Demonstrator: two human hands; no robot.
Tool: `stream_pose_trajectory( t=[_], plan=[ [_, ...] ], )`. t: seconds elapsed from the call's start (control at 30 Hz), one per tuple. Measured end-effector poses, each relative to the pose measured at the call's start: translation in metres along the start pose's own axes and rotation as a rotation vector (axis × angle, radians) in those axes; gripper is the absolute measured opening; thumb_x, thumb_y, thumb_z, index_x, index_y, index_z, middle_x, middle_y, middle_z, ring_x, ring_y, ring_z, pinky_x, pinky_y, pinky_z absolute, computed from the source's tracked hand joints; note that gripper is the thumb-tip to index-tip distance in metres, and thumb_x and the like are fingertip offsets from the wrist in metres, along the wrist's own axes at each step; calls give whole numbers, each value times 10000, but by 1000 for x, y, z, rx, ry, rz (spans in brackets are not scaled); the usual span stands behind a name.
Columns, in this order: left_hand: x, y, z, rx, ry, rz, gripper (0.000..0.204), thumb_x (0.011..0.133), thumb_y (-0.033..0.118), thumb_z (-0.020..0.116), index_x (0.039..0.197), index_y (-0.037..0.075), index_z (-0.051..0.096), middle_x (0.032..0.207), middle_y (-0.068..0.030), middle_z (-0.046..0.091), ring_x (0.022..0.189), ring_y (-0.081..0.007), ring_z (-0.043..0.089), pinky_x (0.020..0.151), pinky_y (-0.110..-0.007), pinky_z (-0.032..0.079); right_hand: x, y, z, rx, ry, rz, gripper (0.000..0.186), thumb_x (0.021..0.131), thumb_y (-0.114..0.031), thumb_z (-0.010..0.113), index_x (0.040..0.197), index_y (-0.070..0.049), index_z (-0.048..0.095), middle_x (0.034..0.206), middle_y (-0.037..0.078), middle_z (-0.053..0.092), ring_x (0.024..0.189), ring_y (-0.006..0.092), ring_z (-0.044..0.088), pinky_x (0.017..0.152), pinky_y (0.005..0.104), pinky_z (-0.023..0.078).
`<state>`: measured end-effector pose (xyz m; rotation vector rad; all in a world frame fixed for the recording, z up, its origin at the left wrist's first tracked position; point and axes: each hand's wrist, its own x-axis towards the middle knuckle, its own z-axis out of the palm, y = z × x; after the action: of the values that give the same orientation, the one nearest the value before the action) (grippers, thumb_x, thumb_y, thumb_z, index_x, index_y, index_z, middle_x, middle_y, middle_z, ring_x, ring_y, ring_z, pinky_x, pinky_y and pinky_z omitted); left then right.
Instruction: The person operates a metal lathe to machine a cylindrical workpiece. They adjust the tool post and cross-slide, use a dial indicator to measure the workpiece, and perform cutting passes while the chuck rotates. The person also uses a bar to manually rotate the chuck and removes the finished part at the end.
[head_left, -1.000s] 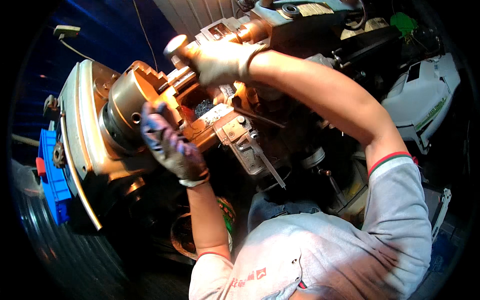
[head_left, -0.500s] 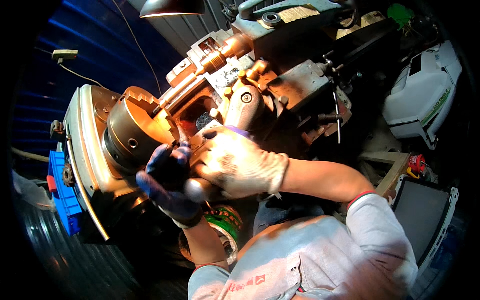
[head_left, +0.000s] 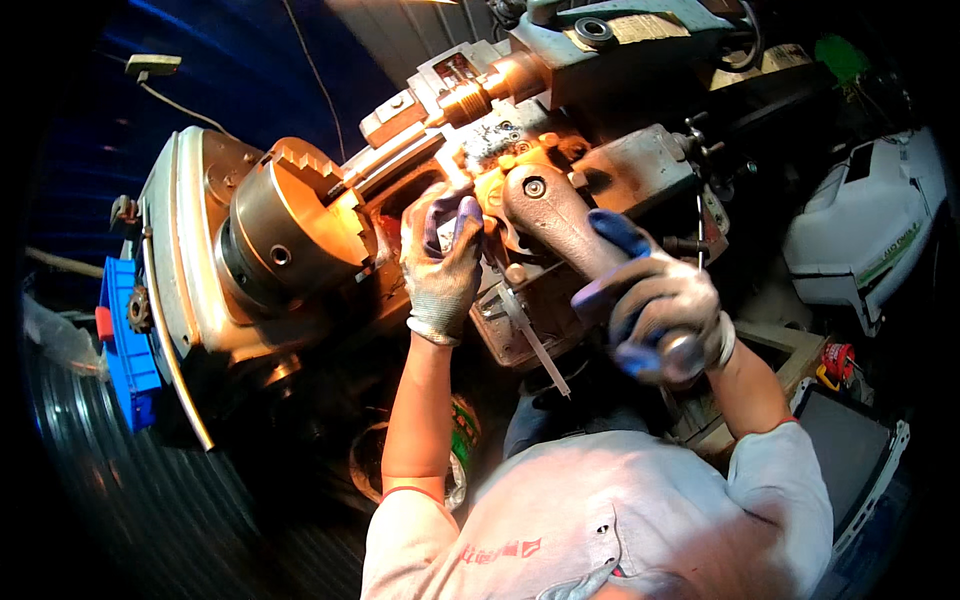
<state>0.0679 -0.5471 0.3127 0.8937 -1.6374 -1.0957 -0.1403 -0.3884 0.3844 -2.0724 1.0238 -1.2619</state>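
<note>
My left hand (head_left: pixel 442 258), in a pale glove with a dark purple palm side, is raised against the left side of the tool post (head_left: pixel 492 188) on a lathe. Its thumb and fingers curl there, and what lies between them is unclear. The tool post's thick clamping lever (head_left: pixel 560 222) slants down to the right from a round pivot. My right hand (head_left: pixel 655 305), slightly blurred and gloved alike, is wrapped round the lever's lower part, beside its shiny ball knob (head_left: pixel 684 354). Left of my left hand is the big lathe chuck (head_left: pixel 290 225) with stepped jaws.
Behind the tool post stands the tailstock (head_left: pixel 590 65) with a bearing ring (head_left: pixel 593 32) on it. A blue plastic bin (head_left: pixel 128 345) hangs at the far left. To the right is a white plastic housing (head_left: pixel 870 225). A pale thin strip (head_left: pixel 540 355) sticks out below the tool post.
My right hand has swung the clamping lever from lower left to lower right. My left hand has risen from below the chuck to the tool post. The view has shifted a little.
</note>
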Motion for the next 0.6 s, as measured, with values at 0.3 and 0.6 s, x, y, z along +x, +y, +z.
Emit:
stream_pose_trajectory(
  t=[0.3,0.6],
  plan=[
    [11,-20,3,-89,-235,82,324,765,130,755,1060,70,635,1101,-117,622,1111,-286,556,967,-390,431,-23,13,9,-103,429,-45,139,819,-208,669,850,-95,595,908,86,674,950,290,656,922,514,494],
    [-42,-5,13,548,-48,395,410,665,295,810,1006,135,647,907,-92,574,892,-301,537,803,-427,397,11,124,-73,184,589,355,185,956,-158,523,1037,-19,614,933,69,644,825,177,624,804,327,503]
  ],
)
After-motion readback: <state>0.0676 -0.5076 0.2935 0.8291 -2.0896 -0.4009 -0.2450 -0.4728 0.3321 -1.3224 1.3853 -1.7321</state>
